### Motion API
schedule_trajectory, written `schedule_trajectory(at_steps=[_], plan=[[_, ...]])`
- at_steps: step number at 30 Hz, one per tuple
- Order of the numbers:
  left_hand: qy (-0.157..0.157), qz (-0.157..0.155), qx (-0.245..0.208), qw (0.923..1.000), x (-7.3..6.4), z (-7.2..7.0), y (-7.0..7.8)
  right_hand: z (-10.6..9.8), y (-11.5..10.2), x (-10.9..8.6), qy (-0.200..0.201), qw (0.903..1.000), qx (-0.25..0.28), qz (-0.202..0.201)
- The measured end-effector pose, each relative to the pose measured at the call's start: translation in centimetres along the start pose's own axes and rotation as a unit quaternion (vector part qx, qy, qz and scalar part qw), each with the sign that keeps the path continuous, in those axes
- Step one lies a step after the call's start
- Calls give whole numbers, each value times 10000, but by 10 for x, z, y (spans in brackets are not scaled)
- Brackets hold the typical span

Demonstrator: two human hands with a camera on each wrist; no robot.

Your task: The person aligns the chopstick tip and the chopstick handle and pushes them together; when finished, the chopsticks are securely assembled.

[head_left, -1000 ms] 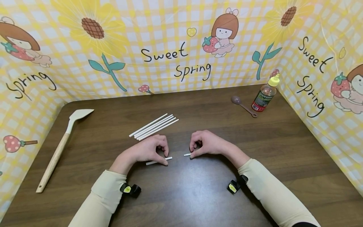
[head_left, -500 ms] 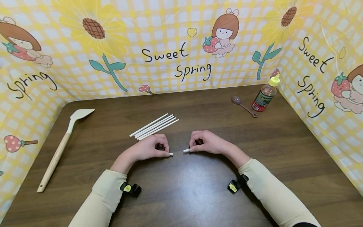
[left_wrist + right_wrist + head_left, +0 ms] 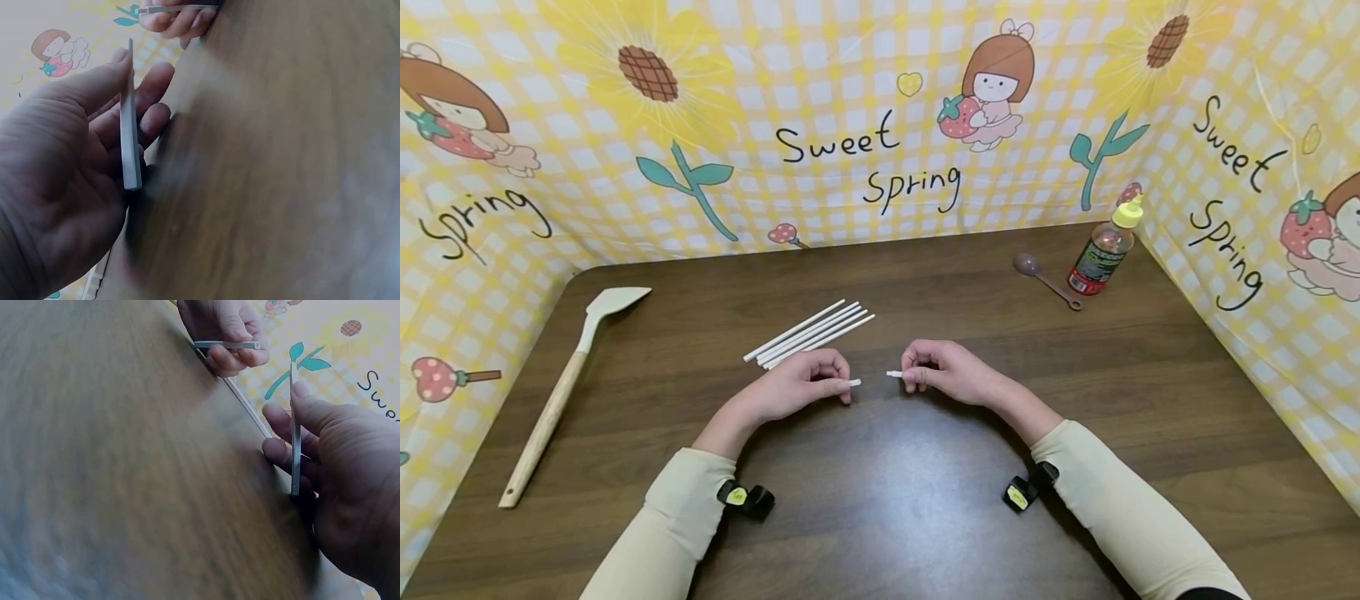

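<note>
My left hand (image 3: 797, 385) pinches a short white stick (image 3: 129, 144) between thumb and fingers. One end of that stick pokes out beyond the fingertips toward the right hand. Opposite it, my right hand (image 3: 953, 371) pinches another white stick (image 3: 295, 447), whose tip looks narrower in the head view. Both sticks are raised off the table, their tips facing each other with a small gap between. In each wrist view the held stick runs back along the palm. Just behind the left hand lie several longer white sticks (image 3: 810, 332), side by side on the table.
A spatula (image 3: 547, 421) with a wooden handle lies at the left of the brown table (image 3: 880, 533). A small purplish spoon (image 3: 1054, 288) and a yellow-capped bottle (image 3: 1097, 262) are at the back right. A checked yellow cloth (image 3: 820, 83) walls the table's back and sides.
Both hands have risen from the tabletop and moved slightly away from the body, carrying their sticks up. The left stick has swung so that mostly its tip shows in the head view.
</note>
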State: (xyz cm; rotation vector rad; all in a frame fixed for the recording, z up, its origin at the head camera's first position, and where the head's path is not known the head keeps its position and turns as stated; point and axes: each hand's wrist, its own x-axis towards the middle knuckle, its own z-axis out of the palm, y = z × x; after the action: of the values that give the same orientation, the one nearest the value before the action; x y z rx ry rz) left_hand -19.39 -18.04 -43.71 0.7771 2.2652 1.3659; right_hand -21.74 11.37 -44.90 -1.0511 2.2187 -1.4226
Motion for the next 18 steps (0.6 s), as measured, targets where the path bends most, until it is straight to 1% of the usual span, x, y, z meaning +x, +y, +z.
schedule_trajectory(at_steps=[2,4,6,10,12,15,18], plan=[[-4,47,-188,9998,1,1,-1,0,-1,0,-64,9999,6,157],[65,70,-177,9998,2,1,-1,-1,-1,0,-104,9997,-129,159],[159,65,-53,9998,2,2,0,-1,-1,0,-71,9995,-293,104],[409,27,357,9985,3,3,1,-1,-2,0,80,9981,-607,55],[517,93,541,9971,4,4,1,0,-2,1,165,9973,-709,54],[630,219,782,9947,4,6,1,2,-1,2,284,9964,-795,12],[706,276,968,9924,5,8,1,2,0,1,328,9967,-737,3]])
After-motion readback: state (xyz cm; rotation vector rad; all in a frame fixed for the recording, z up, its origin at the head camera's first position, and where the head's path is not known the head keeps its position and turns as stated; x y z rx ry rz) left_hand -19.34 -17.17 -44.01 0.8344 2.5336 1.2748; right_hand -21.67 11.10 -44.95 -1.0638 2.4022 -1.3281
